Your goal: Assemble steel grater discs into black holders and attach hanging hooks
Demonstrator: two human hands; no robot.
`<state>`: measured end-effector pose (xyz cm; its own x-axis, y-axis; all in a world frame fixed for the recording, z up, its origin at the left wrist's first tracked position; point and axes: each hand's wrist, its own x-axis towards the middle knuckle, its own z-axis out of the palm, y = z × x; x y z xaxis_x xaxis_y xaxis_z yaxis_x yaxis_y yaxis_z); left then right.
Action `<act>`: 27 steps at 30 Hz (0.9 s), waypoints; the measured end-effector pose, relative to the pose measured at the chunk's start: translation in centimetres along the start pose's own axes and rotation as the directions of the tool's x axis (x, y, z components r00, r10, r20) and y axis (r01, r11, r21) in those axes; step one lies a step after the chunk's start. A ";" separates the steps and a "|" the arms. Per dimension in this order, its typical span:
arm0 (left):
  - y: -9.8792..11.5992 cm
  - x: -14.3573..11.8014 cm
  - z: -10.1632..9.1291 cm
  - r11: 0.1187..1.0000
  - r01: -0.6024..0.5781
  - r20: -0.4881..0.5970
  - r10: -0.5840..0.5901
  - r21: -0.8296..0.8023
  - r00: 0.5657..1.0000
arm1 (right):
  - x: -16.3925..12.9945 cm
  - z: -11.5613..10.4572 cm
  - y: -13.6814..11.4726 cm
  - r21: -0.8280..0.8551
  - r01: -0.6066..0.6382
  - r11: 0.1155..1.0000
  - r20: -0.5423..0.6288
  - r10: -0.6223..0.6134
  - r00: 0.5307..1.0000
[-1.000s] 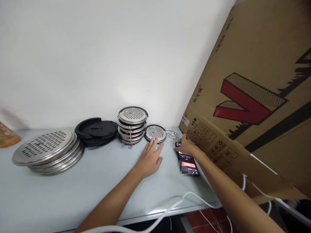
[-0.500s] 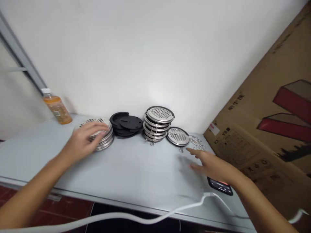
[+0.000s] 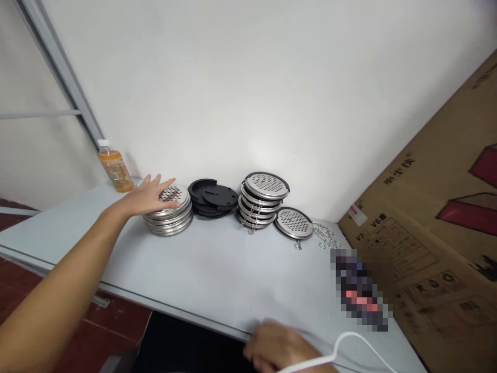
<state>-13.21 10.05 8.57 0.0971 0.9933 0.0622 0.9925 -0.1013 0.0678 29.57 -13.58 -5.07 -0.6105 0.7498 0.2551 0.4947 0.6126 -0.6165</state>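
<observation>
Head view: my left hand (image 3: 149, 198), fingers spread flat, lay on the perforated-disc stack (image 3: 169, 213) near the desk's far edge; right hand (image 3: 277, 349), blurred, fingers unreadable, well apart.

Workshop: stacked metal discs (image 3: 169, 211), carton (image 3: 435, 228)

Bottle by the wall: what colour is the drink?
Orange, in the bottle; head view.

The left hand (image 3: 149, 197) lies flat with spread fingers on a stack of big metal plates with holes (image 3: 170, 212). Beside it sit black discs (image 3: 213, 198) and smaller holed discs (image 3: 262, 199). The right hand (image 3: 277, 348) rests at the table's (image 3: 217, 269) front edge, near a white cable (image 3: 341, 344).
</observation>
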 end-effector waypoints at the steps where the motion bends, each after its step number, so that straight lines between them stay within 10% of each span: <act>1: 0.2 0.4 -0.1 1.000 -0.002 0.053 0.002 0.013 0.999 | 2.8 -1.1 -0.3 0.010 0.011 1.000 -0.012 -0.011 1.000; 5: 0.9 1.1 -0.7 0.997 -0.077 0.164 0.081 -0.026 0.983 | 7.6 -2.9 1.1 0.033 -0.021 0.999 -0.165 0.026 0.986; 17: 2.4 0.5 -2.2 0.987 -0.152 -0.053 0.149 -0.060 0.987 | 4.7 -2.0 2.8 0.349 -0.291 0.891 -0.229 0.383 0.895; 22: 9.8 -3.6 -3.4 0.951 -0.305 -0.128 0.296 -0.053 0.947 | 5.9 -1.7 2.7 0.414 -0.320 0.852 -0.236 0.440 0.866; 27: 19.3 -7.9 1.6 0.816 -0.561 0.024 0.569 -0.140 0.822 | 6.0 -1.6 3.1 0.473 -0.318 0.821 -0.240 0.468 0.851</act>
<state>5.29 0.30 7.74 0.6464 0.7601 0.0660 0.7450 -0.6475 0.1603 28.38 -6.75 -4.27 -0.1395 0.9844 0.1075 0.3077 0.1463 -0.9402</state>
